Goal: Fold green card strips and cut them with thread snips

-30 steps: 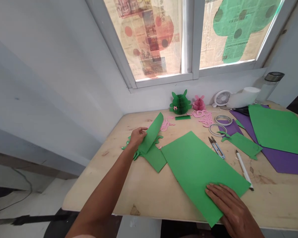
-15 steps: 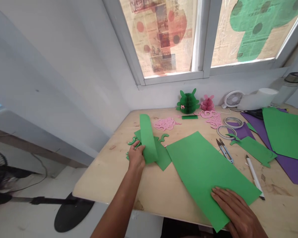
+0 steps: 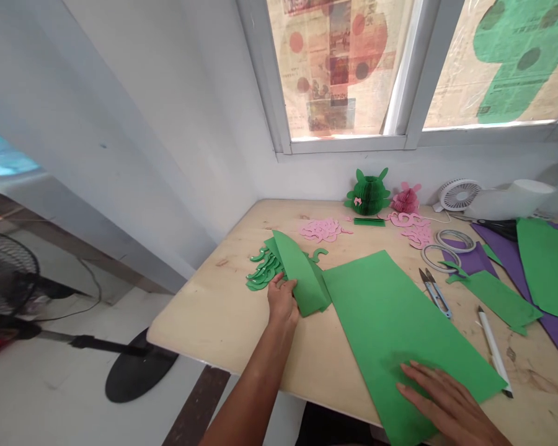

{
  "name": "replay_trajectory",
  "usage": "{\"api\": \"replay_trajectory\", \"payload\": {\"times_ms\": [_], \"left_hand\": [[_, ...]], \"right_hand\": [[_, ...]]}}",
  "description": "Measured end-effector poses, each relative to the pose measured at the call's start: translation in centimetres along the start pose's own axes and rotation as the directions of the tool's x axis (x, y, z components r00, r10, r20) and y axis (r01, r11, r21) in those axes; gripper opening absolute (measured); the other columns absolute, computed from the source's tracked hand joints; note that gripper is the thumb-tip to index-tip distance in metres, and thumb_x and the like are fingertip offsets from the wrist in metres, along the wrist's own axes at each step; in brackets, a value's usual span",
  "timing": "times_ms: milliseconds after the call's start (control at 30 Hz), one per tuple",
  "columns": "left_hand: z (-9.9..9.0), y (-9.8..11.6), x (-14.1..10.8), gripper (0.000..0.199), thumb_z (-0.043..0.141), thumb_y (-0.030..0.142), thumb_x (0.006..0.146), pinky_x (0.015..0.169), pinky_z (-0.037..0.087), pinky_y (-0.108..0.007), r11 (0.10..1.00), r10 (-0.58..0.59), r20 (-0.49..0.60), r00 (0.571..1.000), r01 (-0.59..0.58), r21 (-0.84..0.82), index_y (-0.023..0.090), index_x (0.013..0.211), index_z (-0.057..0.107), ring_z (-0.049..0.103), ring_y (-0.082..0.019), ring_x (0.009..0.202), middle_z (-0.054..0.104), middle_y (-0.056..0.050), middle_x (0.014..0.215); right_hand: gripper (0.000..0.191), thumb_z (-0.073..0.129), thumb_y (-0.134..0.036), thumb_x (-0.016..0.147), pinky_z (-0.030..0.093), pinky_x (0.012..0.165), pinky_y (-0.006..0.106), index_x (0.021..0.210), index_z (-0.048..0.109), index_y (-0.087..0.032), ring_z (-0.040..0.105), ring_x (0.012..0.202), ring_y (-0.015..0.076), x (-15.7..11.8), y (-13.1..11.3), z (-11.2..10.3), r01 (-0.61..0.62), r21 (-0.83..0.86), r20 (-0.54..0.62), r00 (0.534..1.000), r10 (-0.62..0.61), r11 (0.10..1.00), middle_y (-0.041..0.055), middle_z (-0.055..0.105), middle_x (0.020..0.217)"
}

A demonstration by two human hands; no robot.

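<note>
Now the left hand [image 3: 283, 301] pinches a green paper strip [image 3: 294, 272], curled cutouts [image 3: 263, 271] just beyond! The right hand [image 3: 441, 397] is splayed over a larger green sheet [image 3: 390, 310].

No words can be read here: the left newspaper sheet [image 3: 302, 93] and the right newspaper sheet [image 3: 456, 80] on the far window [image 3: 420, 102] both have lots of tiny print, but it is all too small and blurry to make out.
</note>
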State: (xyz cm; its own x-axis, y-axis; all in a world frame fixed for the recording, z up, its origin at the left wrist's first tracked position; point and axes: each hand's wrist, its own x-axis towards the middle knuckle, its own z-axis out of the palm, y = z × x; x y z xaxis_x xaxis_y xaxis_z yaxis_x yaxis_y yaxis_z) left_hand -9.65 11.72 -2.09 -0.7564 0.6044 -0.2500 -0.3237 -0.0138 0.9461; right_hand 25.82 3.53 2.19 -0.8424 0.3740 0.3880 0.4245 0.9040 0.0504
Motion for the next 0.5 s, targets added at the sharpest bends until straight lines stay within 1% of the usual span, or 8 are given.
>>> {"api": "replay_trajectory", "payload": {"times_ms": [67,100,167,200,267,367,433,500], "left_hand": [[0.0,-0.3,0.0,0.041,0.057,0.008,0.072,0.075,0.055,-0.036,1.000,-0.008,-0.009,1.000,0.008,-0.007,0.021,0.110,0.049,0.068,-0.019,0.079,0.066,-0.003,0.080],[0.0,-0.4,0.0,0.041,0.057,0.007,0.072,0.076,0.055,-0.036,1.000,-0.012,-0.015,1.000,0.012,-0.014,0.021,0.110,0.049,0.068,-0.019,0.080,0.066,-0.003,0.080],[0.2,-0.7,0.0,0.042,0.056,0.006,0.072,0.078,0.055,-0.037,0.999,-0.021,-0.029,0.999,0.020,-0.035,0.021,0.111,0.049,0.068,-0.019,0.082,0.066,-0.003,0.079],[0.4,-0.8,0.0,0.043,0.056,0.006,0.072,0.079,0.055,-0.037,0.999,-0.025,-0.036,0.999,0.023,-0.047,0.021,0.111,0.049,0.068,-0.019,0.082,0.066,-0.003,0.079],[0.9,-1.0,-0.1,0.043,0.055,0.005,0.072,0.079,0.055,-0.037,0.997,-0.032,-0.045,0.998,0.029,-0.067,0.021,0.112,0.048,0.068,-0.018,0.082,0.066,-0.003,0.080],[1.7,-1.4,-0.3,0.045,0.055,0.005,0.072,0.078,0.055,-0.037,0.995,-0.042,-0.052,0.998,0.037,-0.091,0.021,0.113,0.047,0.069,-0.018,0.083,0.066,-0.003,0.083],[2.2,-1.5,-0.6,0.046,0.055,0.005,0.072,0.076,0.055,-0.036,0.993,-0.047,-0.060,0.997,0.040,-0.111,0.022,0.114,0.045,0.069,-0.018,0.082,0.066,-0.004,0.085],[2.6,-1.6,-0.8,0.047,0.055,0.004,0.072,0.075,0.055,-0.036,0.990,-0.046,-0.069,0.997,0.036,-0.134,0.022,0.114,0.044,0.069,-0.018,0.082,0.066,-0.004,0.087]], "right_hand": [[0.065,0.055,-0.036,0.087,0.057,0.084,0.033,0.148,0.035,-0.026,0.057,0.119,0.0252,1.7,0.5,-1.8,-0.029,0.088,0.037,0.999,0.026,0.996,0.0039,0.055,0.136],[0.063,0.053,-0.034,0.089,0.057,0.083,0.033,0.148,0.034,-0.027,0.058,0.119,0.0251,3.0,0.8,-2.5,-0.085,0.118,0.051,0.996,0.079,0.989,0.0038,0.055,0.137],[0.057,0.049,-0.031,0.092,0.056,0.086,0.034,0.147,0.034,-0.029,0.058,0.118,0.0237,6.0,1.4,-3.0,-0.154,0.171,0.054,0.988,0.147,0.973,0.0039,0.056,0.136],[0.054,0.049,-0.030,0.093,0.055,0.089,0.034,0.146,0.036,-0.030,0.057,0.120,0.0228,7.7,1.8,-2.8,-0.174,0.205,0.070,0.984,0.163,0.963,0.0037,0.057,0.135],[0.048,0.047,-0.029,0.094,0.051,0.094,0.037,0.142,0.043,-0.028,0.055,0.121,0.0224,11.3,2.7,-1.5,-0.183,0.260,0.096,0.982,0.164,0.948,0.0056,0.058,0.134],[0.041,0.042,-0.027,0.096,0.047,0.099,0.042,0.136,0.049,-0.021,0.053,0.123,0.0233,16.5,3.8,2.0,-0.134,0.249,0.145,0.984,0.100,0.959,0.0084,0.057,0.134],[0.039,0.041,-0.023,0.095,0.045,0.099,0.041,0.134,0.050,-0.020,0.052,0.123,0.0228,19.3,4.3,4.5,-0.134,0.197,0.176,0.979,0.099,0.971,0.0093,0.056,0.134],[0.040,0.043,-0.020,0.094,0.045,0.098,0.042,0.133,0.050,-0.017,0.051,0.124,0.0248,21.3,4.5,6.6,-0.145,0.177,0.181,0.977,0.112,0.974,0.0120,0.056,0.134]]}}
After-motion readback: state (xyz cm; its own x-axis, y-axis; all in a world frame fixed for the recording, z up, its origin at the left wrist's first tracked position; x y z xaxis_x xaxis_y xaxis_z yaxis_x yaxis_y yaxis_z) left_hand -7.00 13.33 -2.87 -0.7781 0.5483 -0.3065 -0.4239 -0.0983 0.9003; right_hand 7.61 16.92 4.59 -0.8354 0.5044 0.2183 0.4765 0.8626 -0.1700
